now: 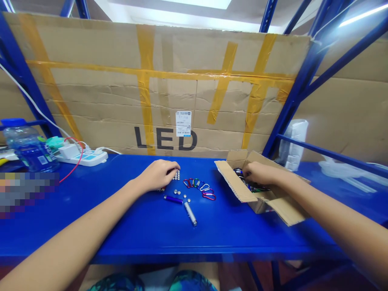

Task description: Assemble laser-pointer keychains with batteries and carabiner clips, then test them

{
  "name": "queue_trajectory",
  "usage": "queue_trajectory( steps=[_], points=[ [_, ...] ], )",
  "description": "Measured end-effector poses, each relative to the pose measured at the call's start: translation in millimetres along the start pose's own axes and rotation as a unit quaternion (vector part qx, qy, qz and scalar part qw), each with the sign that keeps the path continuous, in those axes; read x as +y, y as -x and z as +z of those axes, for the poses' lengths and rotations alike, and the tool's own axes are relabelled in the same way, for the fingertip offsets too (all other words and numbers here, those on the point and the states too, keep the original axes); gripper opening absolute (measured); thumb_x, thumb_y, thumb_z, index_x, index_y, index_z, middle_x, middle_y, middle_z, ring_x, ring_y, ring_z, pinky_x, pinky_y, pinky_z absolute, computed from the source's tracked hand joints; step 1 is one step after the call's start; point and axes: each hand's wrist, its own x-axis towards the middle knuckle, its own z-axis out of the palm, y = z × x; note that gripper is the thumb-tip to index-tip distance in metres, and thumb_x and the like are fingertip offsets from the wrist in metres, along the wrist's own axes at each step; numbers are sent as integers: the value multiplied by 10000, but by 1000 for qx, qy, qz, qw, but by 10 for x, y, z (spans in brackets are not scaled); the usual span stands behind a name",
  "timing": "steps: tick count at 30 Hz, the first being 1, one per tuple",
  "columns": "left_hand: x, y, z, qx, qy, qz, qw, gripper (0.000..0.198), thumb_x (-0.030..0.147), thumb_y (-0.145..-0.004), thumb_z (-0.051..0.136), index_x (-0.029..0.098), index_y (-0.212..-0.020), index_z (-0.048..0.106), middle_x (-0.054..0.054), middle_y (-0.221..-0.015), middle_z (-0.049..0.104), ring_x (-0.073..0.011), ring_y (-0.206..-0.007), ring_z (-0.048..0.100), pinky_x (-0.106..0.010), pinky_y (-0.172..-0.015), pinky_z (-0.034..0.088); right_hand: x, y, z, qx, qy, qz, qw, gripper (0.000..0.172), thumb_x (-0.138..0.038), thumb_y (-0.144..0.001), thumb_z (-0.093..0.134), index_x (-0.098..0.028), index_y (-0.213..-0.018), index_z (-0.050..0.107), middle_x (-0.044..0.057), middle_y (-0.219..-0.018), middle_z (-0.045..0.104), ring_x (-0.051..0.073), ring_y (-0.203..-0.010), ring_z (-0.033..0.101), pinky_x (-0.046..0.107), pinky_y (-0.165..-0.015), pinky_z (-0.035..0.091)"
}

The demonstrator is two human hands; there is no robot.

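Note:
My left hand (159, 174) rests curled on the blue shelf top, its fingertips against a cluster of small silver button cells (176, 174). Whether it holds anything is hidden. My right hand (260, 173) reaches into an open cardboard box (233, 182), over a heap of dark small items (253, 186). Its fingertips touch that heap. Between my hands lie a row of colored metal carabiners (199, 187), a purple laser pointer (173, 199), a silver pocket flashlight (190, 213) and several small silver caps (178, 195).
A white power strip (81, 157) with a plugged-in adapter and a red cable lies at the back left, beside a blue-capped water bottle (30, 147). A taped cardboard sheet printed LED (157, 89) stands behind the shelf. Blue steel uprights frame it, and a white bag (294, 145) stands back right.

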Motion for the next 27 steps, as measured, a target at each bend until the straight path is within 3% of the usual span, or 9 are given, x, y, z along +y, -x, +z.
queue_trajectory(
  steps=[8,10,13,16,19,21,24,27],
  points=[
    [-53,5,-5,6,9,-9,1000,280,220,-904,455,204,-1017,711,-57,-962,747,-218,-892,689,-361,-827,519,92,-14,-243,-11,37,26,999,198,-48,-670,542,-180,-613,678,48,-641,669,181,-594,582,282,-550,348],
    [-70,6,0,4,11,-11,1000,281,217,-903,455,200,-1016,711,-62,-961,747,-225,-885,690,-368,-819,516,23,21,-384,26,48,51,997,183,-65,-681,559,-187,-642,690,62,-681,681,196,-624,595,296,-580,368],
    [-81,10,14,-2,12,-11,1000,275,217,-899,462,195,-1014,710,-63,-964,746,-225,-878,689,-363,-804,513,-353,161,-628,105,45,80,990,136,-137,-755,563,-173,-684,673,100,-729,682,214,-668,603,314,-598,382],
    [-62,16,13,-1,18,-9,1000,271,209,-899,458,199,-1014,704,-55,-994,742,-222,-907,684,-361,-821,504,-996,292,-764,164,-62,33,984,93,-188,-806,558,-184,-768,642,73,-756,687,195,-695,609,297,-626,410],
    [-16,22,-1,19,36,-12,999,265,216,-898,466,183,-1056,676,-61,-961,736,-214,-874,677,-357,-795,499,-1581,221,-689,141,-172,-64,973,66,-176,-800,559,-191,-739,579,36,-699,659,158,-645,593,262,-588,420],
    [17,27,-3,34,65,-17,997,293,226,-883,500,156,-1136,630,-60,-893,723,-198,-804,663,-337,-742,497,-1787,53,-550,111,-253,-143,951,54,-167,-797,548,-188,-748,549,10,-648,625,127,-570,571,238,-543,426],
    [56,34,14,38,106,-6,994,316,225,-857,552,139,-1157,598,-49,-846,699,-173,-745,636,-305,-693,481,-1822,-210,-318,95,-375,-192,902,26,-186,-806,508,-181,-795,530,-19,-604,582,114,-491,560,224,-473,428],
    [87,39,34,43,133,15,990,216,223,-872,549,152,-1060,628,-40,-832,692,-159,-743,629,-284,-685,463,-1748,-300,-167,97,-401,-193,890,27,-178,-778,506,-179,-787,532,-29,-618,584,108,-467,564,221,-457,427]
  ],
)
